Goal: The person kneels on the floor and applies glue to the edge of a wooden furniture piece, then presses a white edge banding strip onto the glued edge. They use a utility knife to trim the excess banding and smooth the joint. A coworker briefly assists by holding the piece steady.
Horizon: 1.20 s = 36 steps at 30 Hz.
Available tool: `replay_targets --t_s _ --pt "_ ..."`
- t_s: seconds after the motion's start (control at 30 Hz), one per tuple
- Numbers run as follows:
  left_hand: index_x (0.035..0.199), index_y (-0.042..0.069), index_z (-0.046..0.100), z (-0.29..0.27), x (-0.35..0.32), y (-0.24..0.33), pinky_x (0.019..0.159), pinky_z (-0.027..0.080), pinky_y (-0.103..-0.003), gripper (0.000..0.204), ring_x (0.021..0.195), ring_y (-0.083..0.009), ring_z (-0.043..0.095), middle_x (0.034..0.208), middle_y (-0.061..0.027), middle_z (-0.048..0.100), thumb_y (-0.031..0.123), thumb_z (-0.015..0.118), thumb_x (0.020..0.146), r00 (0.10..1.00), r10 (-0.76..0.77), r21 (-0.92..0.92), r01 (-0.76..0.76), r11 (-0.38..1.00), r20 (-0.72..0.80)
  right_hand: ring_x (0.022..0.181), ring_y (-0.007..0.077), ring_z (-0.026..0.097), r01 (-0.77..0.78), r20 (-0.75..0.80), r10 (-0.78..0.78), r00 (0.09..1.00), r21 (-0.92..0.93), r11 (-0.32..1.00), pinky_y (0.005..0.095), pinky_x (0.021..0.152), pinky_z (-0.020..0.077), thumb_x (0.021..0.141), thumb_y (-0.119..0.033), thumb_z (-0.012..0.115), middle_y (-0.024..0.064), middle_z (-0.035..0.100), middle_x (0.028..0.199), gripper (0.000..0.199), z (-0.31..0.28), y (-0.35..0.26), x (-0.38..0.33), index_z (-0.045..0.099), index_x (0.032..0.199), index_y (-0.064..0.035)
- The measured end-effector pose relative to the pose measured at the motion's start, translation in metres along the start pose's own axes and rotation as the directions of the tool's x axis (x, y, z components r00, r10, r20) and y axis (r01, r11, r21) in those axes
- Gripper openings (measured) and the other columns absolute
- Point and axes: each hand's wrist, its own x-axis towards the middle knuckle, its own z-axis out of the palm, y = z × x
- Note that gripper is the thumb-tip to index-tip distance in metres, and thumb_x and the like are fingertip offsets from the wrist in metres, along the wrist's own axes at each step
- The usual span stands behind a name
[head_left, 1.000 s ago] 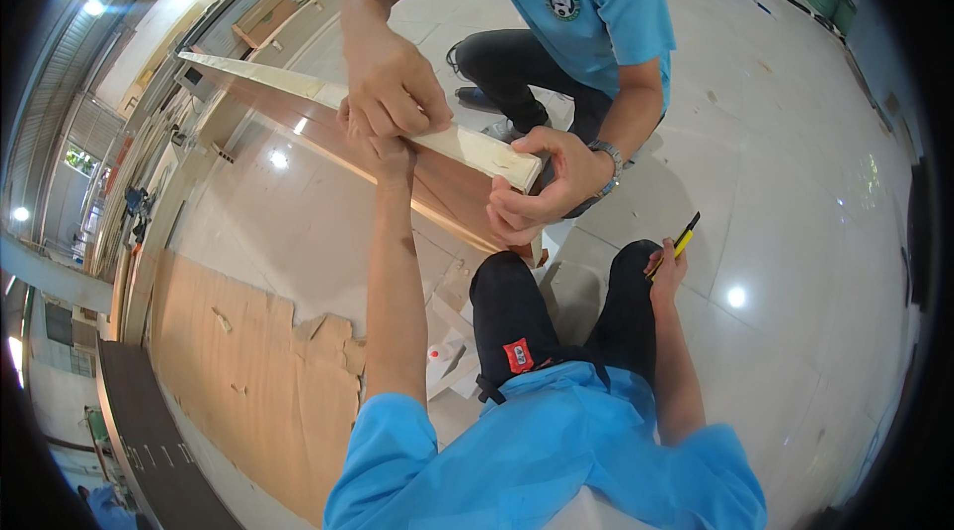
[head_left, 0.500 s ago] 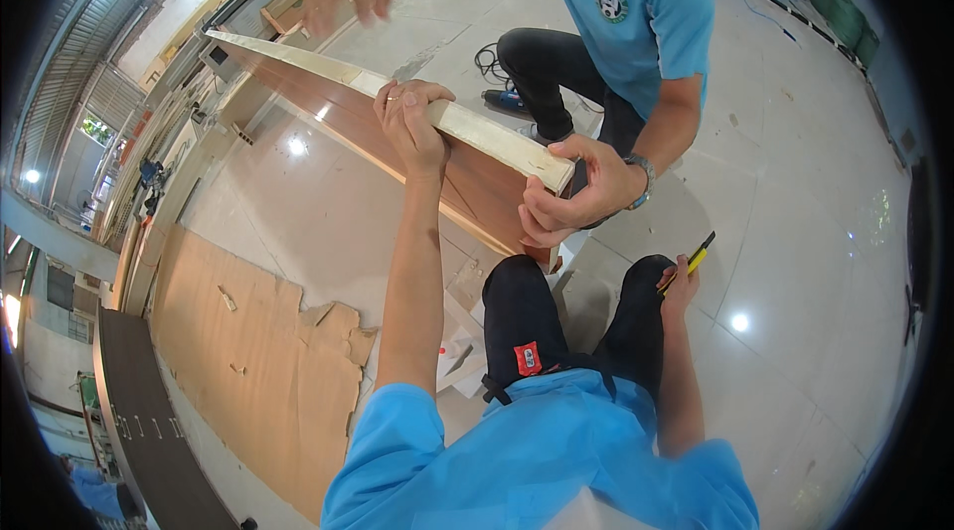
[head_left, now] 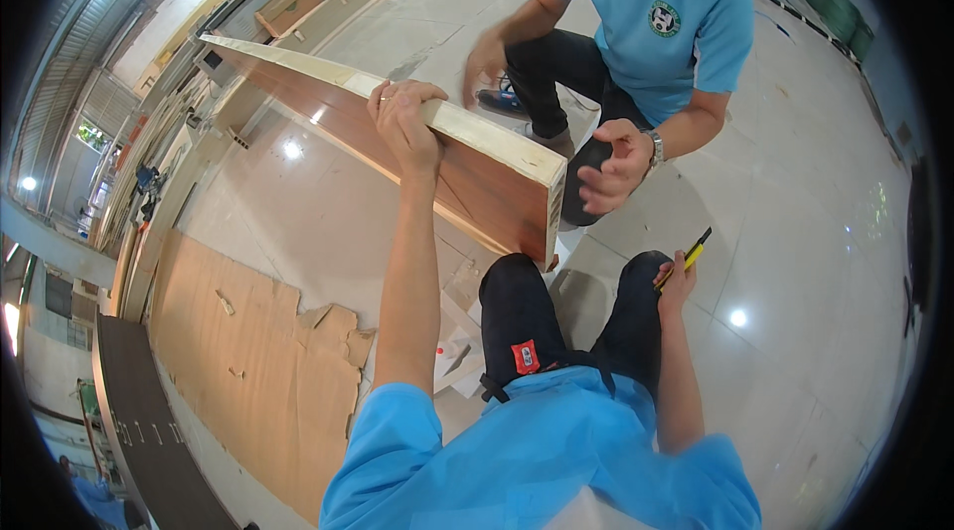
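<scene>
A long wooden panel (head_left: 497, 192) stands on its edge in front of me, with a pale top edge and a reddish-brown face. My left hand (head_left: 404, 128) is closed over that top edge, not far from the near end. Low beside my right knee, my right hand (head_left: 678, 282) is closed round a yellow utility knife (head_left: 694, 257), whose dark blade points up and away to the right. Across the panel a co-worker in a light blue shirt (head_left: 646, 23) crouches. The co-worker's watch-wearing hand (head_left: 618, 167) is off the panel, fingers partly spread; the other is blurred near their knee.
A torn brown cardboard sheet (head_left: 258, 351) lies on the tiled floor at the left. Beyond it are a dark curved panel (head_left: 149, 421) and stacked boards (head_left: 149, 172). Paper scraps (head_left: 455, 361) lie beside my left knee. A dark shoe (head_left: 502, 101) shows beyond the panel.
The co-worker's watch hand has let go of the panel's near end and drawn back to the right. Their other hand has come down from above the panel. My hands have barely moved.
</scene>
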Motion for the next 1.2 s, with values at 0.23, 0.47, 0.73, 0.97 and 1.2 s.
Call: replay_targets --t_s 0.23,0.47,0.73,0.97,1.2 --pt "0.073 0.008 0.070 -0.002 0.000 0.001 0.114 0.034 -0.045 0.055 0.092 -0.0263 0.065 0.080 -0.0067 0.072 0.022 0.028 0.106 1.000 0.008 -0.002 -0.008 1.000 0.003 0.047 0.0117 0.054 0.027 0.001 -0.027 1.000 0.010 1.000 0.0268 0.042 0.0441 0.107 -0.031 0.062 0.0047 0.059 0.068 0.025 -0.001 0.004 0.003 0.057 0.107 -0.0062" --pt "0.076 0.006 0.071 -0.005 0.005 0.006 0.116 0.032 -0.044 0.060 0.091 -0.0244 0.063 0.080 -0.0073 0.071 0.024 0.024 0.108 0.999 0.006 0.012 -0.007 1.000 0.050 0.051 0.0080 0.052 0.111 0.129 -0.107 0.986 -0.020 0.994 0.0232 0.045 0.0429 0.110 -0.032 0.058 0.0026 0.059 0.073 0.030 0.011 -0.027 -0.028 0.060 0.122 -0.0053" --pt "0.078 0.008 0.072 -0.008 0.004 0.004 0.118 0.029 -0.044 0.056 0.094 -0.0238 0.065 0.084 -0.0057 0.074 0.025 0.028 0.108 0.994 -0.008 -0.005 0.008 1.000 0.105 0.061 0.0039 0.047 0.106 0.560 -0.168 0.811 0.141 0.984 0.0202 0.056 0.0393 0.113 -0.028 0.052 -0.0017 0.054 0.077 0.035 0.074 -0.119 -0.111 0.057 0.136 -0.0029" --pt "0.103 0.008 0.075 -0.021 0.002 0.035 0.122 0.022 -0.049 0.049 0.120 -0.0263 0.062 0.111 -0.0057 0.075 0.032 0.033 0.109 0.967 0.064 0.177 -0.110 0.978 0.246 0.079 0.0034 0.051 0.213 0.715 -0.272 0.645 0.174 0.962 0.0212 0.070 0.0413 0.110 -0.030 0.059 -0.0036 0.056 0.089 0.033 0.130 -0.180 -0.142 0.057 0.132 -0.0046" --pt "0.130 0.011 0.069 -0.033 -0.010 0.091 0.125 0.016 -0.054 0.061 0.135 -0.0306 0.055 0.132 -0.0062 0.069 0.061 0.059 0.096 0.844 0.201 -0.086 -0.182 0.980 0.497 0.080 0.0075 0.055 0.246 0.755 -0.255 0.604 0.128 0.961 0.0267 0.073 0.0454 0.109 -0.038 0.059 0.0015 0.060 0.089 0.047 0.146 -0.196 -0.155 0.054 0.141 -0.0035"
